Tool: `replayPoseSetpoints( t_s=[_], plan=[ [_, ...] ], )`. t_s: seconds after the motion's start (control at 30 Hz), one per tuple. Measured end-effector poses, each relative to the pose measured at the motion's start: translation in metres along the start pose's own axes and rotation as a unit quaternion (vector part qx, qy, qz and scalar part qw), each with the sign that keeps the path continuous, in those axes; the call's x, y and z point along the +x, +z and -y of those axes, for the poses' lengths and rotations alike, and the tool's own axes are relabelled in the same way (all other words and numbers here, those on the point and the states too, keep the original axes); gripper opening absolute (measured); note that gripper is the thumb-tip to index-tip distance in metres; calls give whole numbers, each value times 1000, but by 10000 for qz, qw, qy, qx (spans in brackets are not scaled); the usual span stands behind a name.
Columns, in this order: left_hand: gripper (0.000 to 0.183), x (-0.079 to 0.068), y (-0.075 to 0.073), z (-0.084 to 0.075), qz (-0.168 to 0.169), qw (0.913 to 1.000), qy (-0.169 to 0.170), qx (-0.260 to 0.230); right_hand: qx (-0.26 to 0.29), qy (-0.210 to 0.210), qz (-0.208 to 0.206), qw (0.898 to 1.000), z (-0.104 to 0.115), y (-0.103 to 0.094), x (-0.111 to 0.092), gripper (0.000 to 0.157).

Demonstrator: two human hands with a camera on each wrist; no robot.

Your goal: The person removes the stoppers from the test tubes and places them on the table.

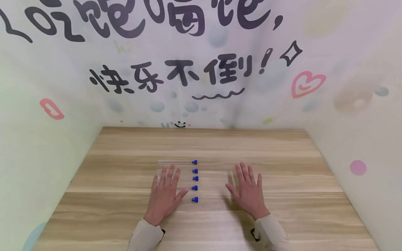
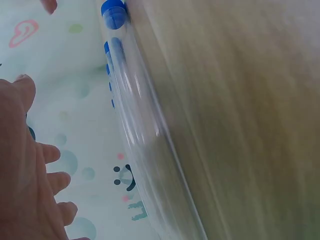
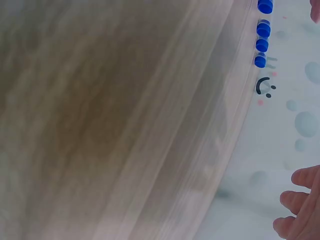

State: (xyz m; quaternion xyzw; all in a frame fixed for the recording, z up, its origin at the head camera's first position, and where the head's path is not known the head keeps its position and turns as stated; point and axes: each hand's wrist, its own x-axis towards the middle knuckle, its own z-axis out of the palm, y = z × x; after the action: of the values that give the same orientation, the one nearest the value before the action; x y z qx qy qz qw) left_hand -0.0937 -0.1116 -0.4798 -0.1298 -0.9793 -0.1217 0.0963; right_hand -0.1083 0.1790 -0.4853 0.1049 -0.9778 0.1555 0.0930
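Several clear test tubes with blue caps lie in a row on the wooden table, left of its middle, their caps pointing right. The farthest tube [image 1: 176,162] shows along its length; the others are partly hidden beneath my left hand [image 1: 164,198]. That hand spreads over them, palm down, fingers straight and holding nothing. The left wrist view shows the nearest tube [image 2: 145,125] close up, its blue cap [image 2: 114,14] at the top. To the right of the row, my right hand [image 1: 250,191] hovers over the table with its fingers extended, a shadow beside it.
The wood-grain table [image 1: 220,223] runs back to a white printed backdrop [image 1: 176,108] with dark lettering, hearts and bubbles. Pale side panels [image 1: 41,157] border it on the left and right. Both forearms wear light sleeves [image 1: 146,235], with a dark piece at each wrist.
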Motion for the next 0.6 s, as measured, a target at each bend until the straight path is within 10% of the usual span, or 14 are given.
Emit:
replayPoseSetpoints(
  t_s=[0.6],
  plan=[
    [56,-14,6,-10,-252,9978,459,417,339,-781,-452,9953,24,-1,-5,78]
  ],
)
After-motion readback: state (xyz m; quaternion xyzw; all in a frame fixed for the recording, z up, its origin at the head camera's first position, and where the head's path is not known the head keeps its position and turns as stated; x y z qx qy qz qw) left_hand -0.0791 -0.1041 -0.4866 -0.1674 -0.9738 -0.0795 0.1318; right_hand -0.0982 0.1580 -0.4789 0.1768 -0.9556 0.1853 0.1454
